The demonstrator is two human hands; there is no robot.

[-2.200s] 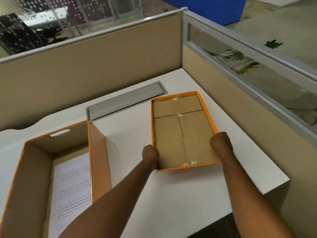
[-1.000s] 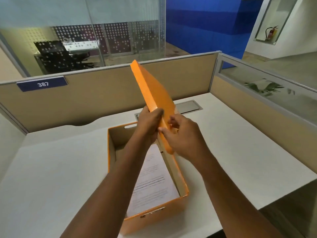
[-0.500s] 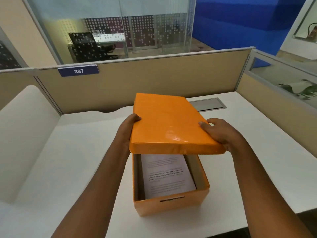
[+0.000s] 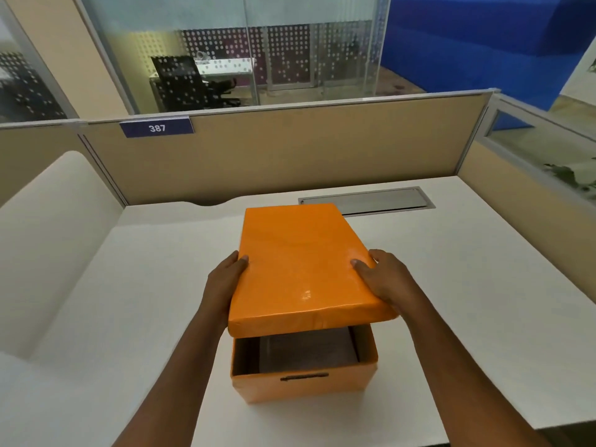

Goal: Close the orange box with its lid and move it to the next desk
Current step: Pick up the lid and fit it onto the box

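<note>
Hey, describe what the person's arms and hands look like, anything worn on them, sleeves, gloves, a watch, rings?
Both forearms are bare right to the bottom edge of the picture; no sleeve shows. The left hand and the right hand wear no gloves. No watch, bracelet or band is visible on either wrist, and no ring shows on the fingers that can be seen. Some fingers are hidden, so rings there cannot be ruled out.

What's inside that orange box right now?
Through the near gap under the lid, the orange box shows a shadowed flat sheet, apparently paper. The rest is covered.
</note>
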